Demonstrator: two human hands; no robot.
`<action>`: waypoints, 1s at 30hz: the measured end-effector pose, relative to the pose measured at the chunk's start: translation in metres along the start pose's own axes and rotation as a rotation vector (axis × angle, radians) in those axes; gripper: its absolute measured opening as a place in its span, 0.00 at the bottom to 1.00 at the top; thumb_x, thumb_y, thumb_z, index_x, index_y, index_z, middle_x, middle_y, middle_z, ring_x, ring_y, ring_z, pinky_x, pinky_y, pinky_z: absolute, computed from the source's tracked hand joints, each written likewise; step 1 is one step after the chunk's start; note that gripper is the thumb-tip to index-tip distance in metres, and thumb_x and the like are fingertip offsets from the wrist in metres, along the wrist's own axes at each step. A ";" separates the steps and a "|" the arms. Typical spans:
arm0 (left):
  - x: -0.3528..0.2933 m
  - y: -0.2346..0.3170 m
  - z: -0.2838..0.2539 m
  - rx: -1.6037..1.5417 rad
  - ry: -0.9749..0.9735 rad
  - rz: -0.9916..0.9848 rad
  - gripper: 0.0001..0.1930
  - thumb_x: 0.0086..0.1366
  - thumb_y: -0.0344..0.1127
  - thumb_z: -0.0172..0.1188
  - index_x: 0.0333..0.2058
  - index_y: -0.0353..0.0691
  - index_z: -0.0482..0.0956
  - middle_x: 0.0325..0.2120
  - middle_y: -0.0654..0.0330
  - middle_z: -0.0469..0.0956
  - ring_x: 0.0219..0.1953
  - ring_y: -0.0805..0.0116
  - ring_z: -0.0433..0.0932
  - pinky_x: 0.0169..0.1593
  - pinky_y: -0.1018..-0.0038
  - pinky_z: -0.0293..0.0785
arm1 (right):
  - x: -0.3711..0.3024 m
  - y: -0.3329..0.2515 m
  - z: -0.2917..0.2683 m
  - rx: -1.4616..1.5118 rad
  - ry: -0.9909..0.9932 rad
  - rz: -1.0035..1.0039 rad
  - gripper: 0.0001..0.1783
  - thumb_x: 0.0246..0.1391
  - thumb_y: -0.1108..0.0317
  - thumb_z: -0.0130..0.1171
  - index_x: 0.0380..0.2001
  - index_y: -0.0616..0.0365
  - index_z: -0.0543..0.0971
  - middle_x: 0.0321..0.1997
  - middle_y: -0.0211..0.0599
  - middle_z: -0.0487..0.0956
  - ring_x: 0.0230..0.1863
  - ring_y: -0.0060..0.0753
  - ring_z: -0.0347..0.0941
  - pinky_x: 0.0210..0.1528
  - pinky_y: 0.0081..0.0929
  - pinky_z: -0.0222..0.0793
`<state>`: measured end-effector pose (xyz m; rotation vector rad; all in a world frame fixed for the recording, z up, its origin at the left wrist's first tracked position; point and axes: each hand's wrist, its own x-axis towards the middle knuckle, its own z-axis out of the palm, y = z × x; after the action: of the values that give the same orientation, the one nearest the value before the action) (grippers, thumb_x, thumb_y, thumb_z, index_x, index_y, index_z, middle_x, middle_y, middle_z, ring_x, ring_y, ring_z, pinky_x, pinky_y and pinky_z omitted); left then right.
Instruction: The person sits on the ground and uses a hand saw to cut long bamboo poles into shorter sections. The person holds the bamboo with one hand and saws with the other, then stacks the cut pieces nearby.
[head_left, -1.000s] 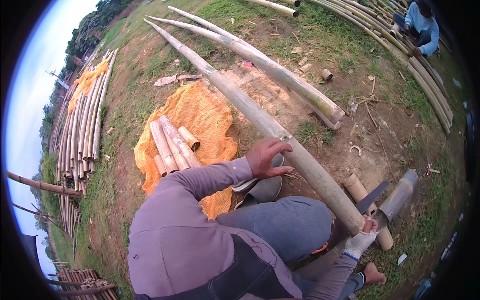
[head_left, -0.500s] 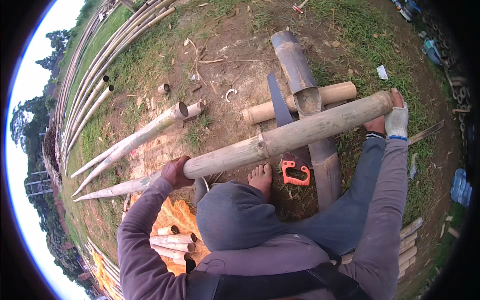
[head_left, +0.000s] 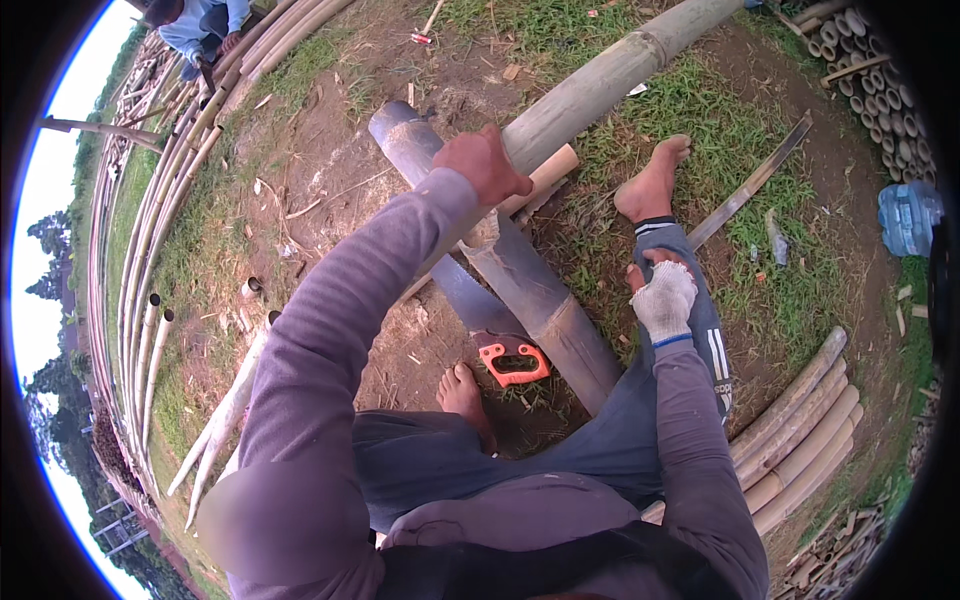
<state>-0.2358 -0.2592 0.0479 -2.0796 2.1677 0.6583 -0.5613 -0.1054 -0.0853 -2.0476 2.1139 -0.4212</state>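
My bare left hand (head_left: 485,165) is closed around a long pale bamboo pole (head_left: 590,95), which slants up to the far right and out of view. My left forearm hides what lies behind the grip. Below the pole, a thick dark bamboo length (head_left: 545,300) lies on the ground with a cut notch in its upper side. A paler bamboo piece (head_left: 548,172) crosses it. Beside them rests a handsaw (head_left: 513,363) with an orange handle, its blade partly covered. My gloved right hand (head_left: 665,300), apart from the pole, lies over my right lower leg, thumb and fingertips apart.
Long bamboo poles (head_left: 130,330) run along the left. Cut lengths (head_left: 800,430) lie at the lower right, near a blue water jug (head_left: 908,215). A split bamboo strip (head_left: 755,180) lies by my right foot (head_left: 652,180). Another person (head_left: 205,30) crouches at the far left.
The pole has shifted far to the upper right, with my left hand moving along that way. My right hand has let go of the pole end and come down to my leg. The view has turned.
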 end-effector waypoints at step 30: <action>-0.196 -0.162 0.079 -0.017 -0.099 -0.292 0.51 0.48 0.56 0.81 0.69 0.44 0.72 0.48 0.39 0.87 0.51 0.40 0.88 0.58 0.53 0.83 | 0.111 0.220 0.112 0.182 -0.160 0.700 0.23 0.62 0.59 0.59 0.44 0.72 0.88 0.49 0.63 0.88 0.55 0.59 0.86 0.55 0.45 0.81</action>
<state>-0.0820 -0.0472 0.0007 -2.2560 1.7641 0.7306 -0.7399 -0.2215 -0.2522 -1.0952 2.3934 -0.3067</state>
